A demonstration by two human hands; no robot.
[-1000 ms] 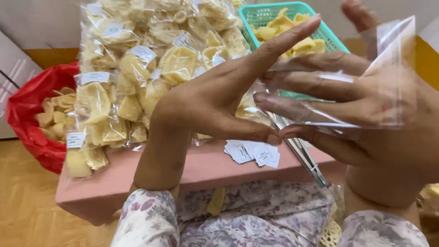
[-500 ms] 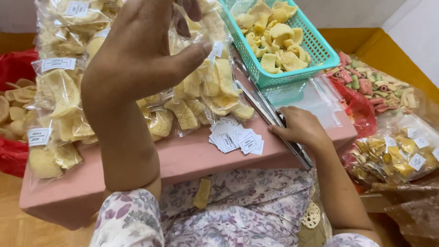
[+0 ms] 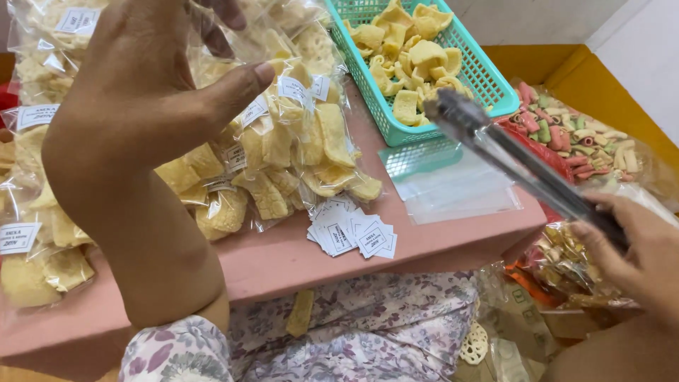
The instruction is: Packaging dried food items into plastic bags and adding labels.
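My left hand [image 3: 134, 113] is raised over the pink table [image 3: 283, 265], thumb and fingers pinching what looks like an empty clear plastic bag [image 3: 237, 42]; the film is hard to make out. My right hand [image 3: 633, 247] grips the handle end of metal tongs [image 3: 509, 155]. Their closed tips hover at the near edge of a teal basket [image 3: 495, 81] filled with yellow crackers [image 3: 410, 56]. Sealed bags of yellow crackers [image 3: 297, 148] are piled under and behind my left hand.
A small heap of white paper labels [image 3: 350, 232] and a stack of flat clear bags [image 3: 456, 187] lie on the table. On the right are red, green and white crackers [image 3: 580, 127] in a red bag and packed mixed crackers [image 3: 566, 262]. My floral-clothed lap is below.
My right hand has lifted the tongs off the table and swung their tips up toward the basket. My left hand stays raised with the bag; the view has shifted slightly.
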